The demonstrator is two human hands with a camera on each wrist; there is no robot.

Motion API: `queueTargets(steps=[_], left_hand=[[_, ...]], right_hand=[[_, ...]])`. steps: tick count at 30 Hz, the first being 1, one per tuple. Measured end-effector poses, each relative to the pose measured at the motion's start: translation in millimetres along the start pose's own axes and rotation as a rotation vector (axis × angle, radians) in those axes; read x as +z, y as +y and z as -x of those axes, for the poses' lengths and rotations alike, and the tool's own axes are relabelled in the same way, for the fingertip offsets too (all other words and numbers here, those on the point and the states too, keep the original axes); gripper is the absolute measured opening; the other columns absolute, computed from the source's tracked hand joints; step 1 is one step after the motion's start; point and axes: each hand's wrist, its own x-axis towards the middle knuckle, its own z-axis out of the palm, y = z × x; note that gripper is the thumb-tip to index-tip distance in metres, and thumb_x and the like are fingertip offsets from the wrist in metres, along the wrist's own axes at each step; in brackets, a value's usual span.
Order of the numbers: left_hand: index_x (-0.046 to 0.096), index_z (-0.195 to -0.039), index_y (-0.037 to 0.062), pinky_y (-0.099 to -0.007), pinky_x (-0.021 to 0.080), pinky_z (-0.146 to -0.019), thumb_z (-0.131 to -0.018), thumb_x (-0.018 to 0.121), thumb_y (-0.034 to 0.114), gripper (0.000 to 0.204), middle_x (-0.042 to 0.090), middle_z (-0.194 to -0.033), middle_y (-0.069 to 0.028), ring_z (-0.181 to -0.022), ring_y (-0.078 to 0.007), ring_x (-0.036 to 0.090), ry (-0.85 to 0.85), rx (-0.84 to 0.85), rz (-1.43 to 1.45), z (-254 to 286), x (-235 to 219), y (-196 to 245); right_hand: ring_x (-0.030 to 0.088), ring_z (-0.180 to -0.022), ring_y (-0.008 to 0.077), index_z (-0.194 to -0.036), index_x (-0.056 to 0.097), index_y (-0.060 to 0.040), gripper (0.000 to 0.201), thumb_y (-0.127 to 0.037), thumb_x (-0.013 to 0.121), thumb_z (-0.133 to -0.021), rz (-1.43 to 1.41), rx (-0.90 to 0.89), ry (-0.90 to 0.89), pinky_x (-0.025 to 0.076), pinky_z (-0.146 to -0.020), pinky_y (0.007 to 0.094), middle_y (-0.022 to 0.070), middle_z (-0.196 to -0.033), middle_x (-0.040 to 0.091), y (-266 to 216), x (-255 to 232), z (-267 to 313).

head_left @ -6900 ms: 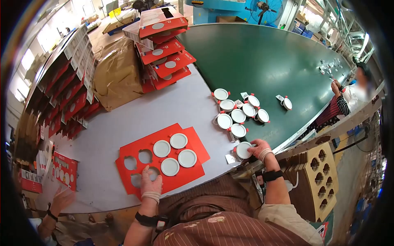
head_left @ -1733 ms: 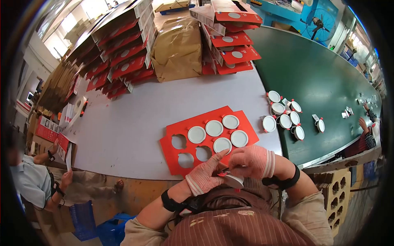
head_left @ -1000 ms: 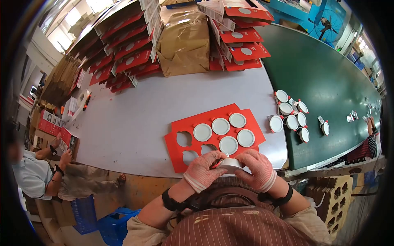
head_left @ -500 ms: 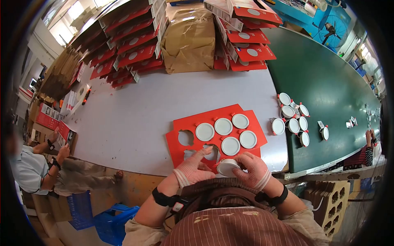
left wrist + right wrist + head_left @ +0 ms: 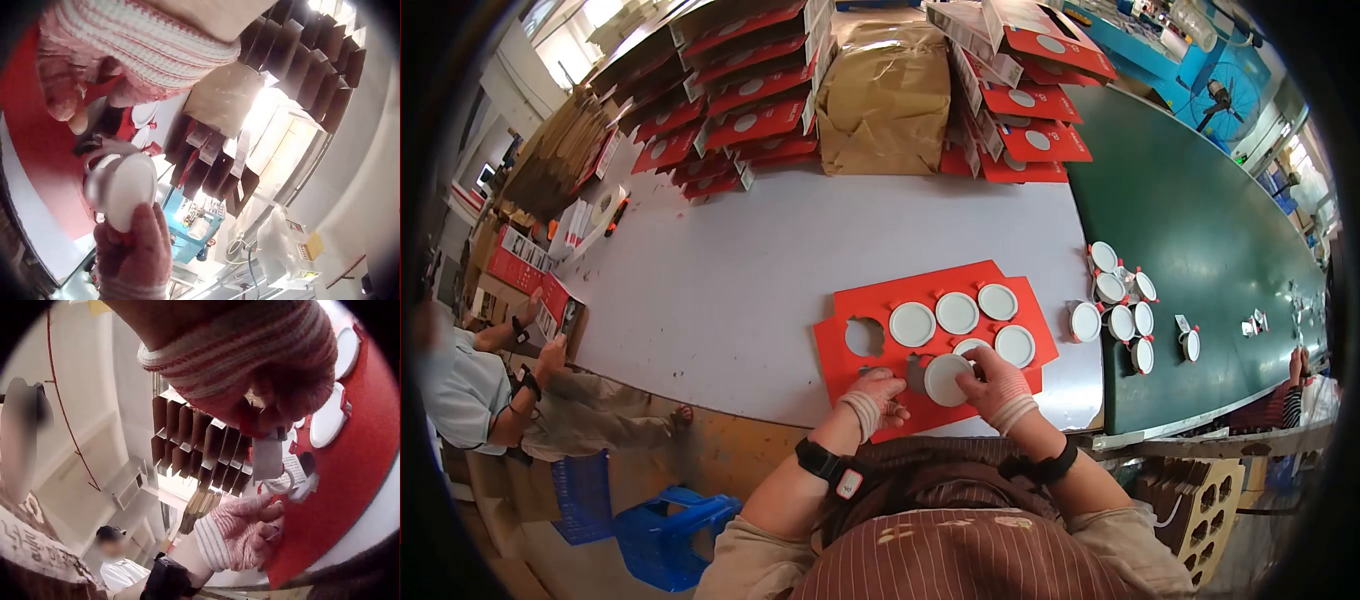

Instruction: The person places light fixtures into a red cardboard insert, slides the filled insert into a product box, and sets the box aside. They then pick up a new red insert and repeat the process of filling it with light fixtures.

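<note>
In the head view my right hand pinches the rim of a round white downlight, its flat face up. The downlight overlaps a cut-out of the red card sheet and partly covers a seated white disc. My left hand hovers low by the sheet's near left cut-outs, fingers loosely bent. In the left wrist view the downlight shows edge-on in the right hand's fingers. A thin white cable loop hangs close to the left fingertips in the right wrist view. Both hands wear striped knit gloves with bare fingertips.
Several more downlights lie at the seam between the pale table and the green belt. Red-and-white boxes and a brown wrapped parcel stand along the back. A person handles a red box at left.
Earlier my right hand picked up a downlight by the belt, and both hands handled it near my lap. Now the right holds it over the sheet; the left has let go, its fingers less spread.
</note>
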Motion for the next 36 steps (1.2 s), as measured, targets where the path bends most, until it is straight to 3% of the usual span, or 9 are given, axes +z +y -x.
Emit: queueTargets(steps=[1,4,11,16,28,29,30,32,36], left_hand=[[0.041,-0.093,0.0113,-0.0331,0.051,-0.039,-0.087,0.053,0.016,0.014,0.053,-0.077,-0.0095,-0.052,-0.0235,0.062,-0.012,0.013,0.015,1.9,0.4,-1.7],[0.04,-0.091,0.0115,-0.0326,0.051,-0.038,-0.086,0.053,0.014,0.014,0.052,-0.076,-0.0098,-0.052,-0.0233,0.062,0.003,0.016,0.01,11.9,10.9,-1.0],[0.04,-0.092,0.0112,-0.0314,0.051,-0.04,-0.086,0.052,0.012,0.013,0.052,-0.075,-0.0099,-0.053,-0.0221,0.062,0.002,0.002,-0.006,16.0,11.9,-4.6],[0.039,-0.097,0.0145,-0.0317,0.051,-0.04,-0.087,0.05,0.009,0.016,0.053,-0.073,-0.0085,-0.053,-0.0226,0.062,-0.011,-0.044,0.017,15.0,13.3,-4.7],[0.035,-0.098,0.0178,-0.0333,0.051,-0.041,-0.086,0.046,0.001,0.024,0.053,-0.074,-0.0088,-0.055,-0.0229,0.062,-0.104,-0.032,0.071,18.6,15.8,-10.7],[0.036,-0.096,0.0178,-0.0339,0.051,-0.042,-0.086,0.046,0.0,0.023,0.053,-0.073,-0.0089,-0.056,-0.023,0.062,-0.108,-0.011,0.059,20.3,15.7,-10.1],[0.036,-0.096,0.0178,-0.0339,0.051,-0.042,-0.086,0.046,0.0,0.023,0.053,-0.073,-0.0089,-0.056,-0.023,0.062,-0.1,-0.034,0.051,20.5,14.9,-11.4],[0.036,-0.094,0.0173,-0.0351,0.052,-0.042,-0.085,0.046,0.0,0.022,0.052,-0.072,-0.0086,-0.056,-0.0233,0.061,-0.107,0.013,0.052,16.6,16.2,-12.5],[0.035,-0.093,0.0172,-0.0362,0.053,-0.043,-0.085,0.048,0.0,0.023,0.049,-0.072,-0.0083,-0.057,-0.024,0.061,-0.12,0.02,0.142,14.6,18.6,-15.7]], right_hand=[[0.061,-0.083,0.0333,-0.108,0.054,-0.0014,0.036,-0.024,0.057,-0.08,0.066,0.039,-0.018,0.048,-0.074,0.0385,0.0187,-0.089,0.063,-14.5,-3.3,0.7],[0.06,-0.089,0.0352,-0.107,0.053,-0.0015,0.035,-0.023,0.057,-0.08,0.225,0.0,0.024,0.047,-0.076,0.0398,0.0204,-0.093,0.062,-16.4,6.5,-7.0],[0.058,-0.093,0.0365,-0.108,0.052,-0.0026,0.033,-0.024,0.056,-0.083,0.14,0.015,-0.012,0.046,-0.078,0.0424,0.0216,-0.096,0.061,-10.0,23.0,-10.3],[0.058,-0.091,0.0385,-0.109,0.052,-0.0064,0.026,-0.022,0.05,-0.087,0.399,-0.077,-0.054,0.046,-0.075,0.0451,0.0224,-0.096,0.061,-0.3,19.6,-13.4],[0.059,-0.082,0.0415,-0.106,0.049,-0.0041,0.023,-0.017,0.051,-0.086,0.257,0.047,-0.075,0.047,-0.069,0.0451,0.025,-0.088,0.061,2.0,23.0,-33.6],[0.06,-0.077,0.0414,-0.104,0.05,-0.004,0.021,-0.016,0.051,-0.086,0.049,0.268,-0.186,0.048,-0.065,0.0454,0.0257,-0.089,0.061,-8.4,15.7,-33.4],[0.062,-0.074,0.0399,-0.104,0.047,-0.0026,0.022,-0.014,0.05,-0.086,0.061,0.258,-0.173,0.049,-0.061,0.0448,0.0248,-0.088,0.061,-12.3,15.7,-28.9],[0.064,-0.076,0.0371,-0.106,0.042,-0.0008,0.023,-0.013,0.047,-0.086,0.49,0.022,-0.071,0.049,-0.061,0.0447,0.0225,-0.086,0.063,-1.8,32.5,-24.3],[0.065,-0.077,0.0342,-0.107,0.04,-0.0032,0.024,-0.012,0.046,-0.086,0.702,-0.016,-0.169,0.051,-0.061,0.0448,0.0187,-0.085,0.065,-20.0,21.0,-16.4]])
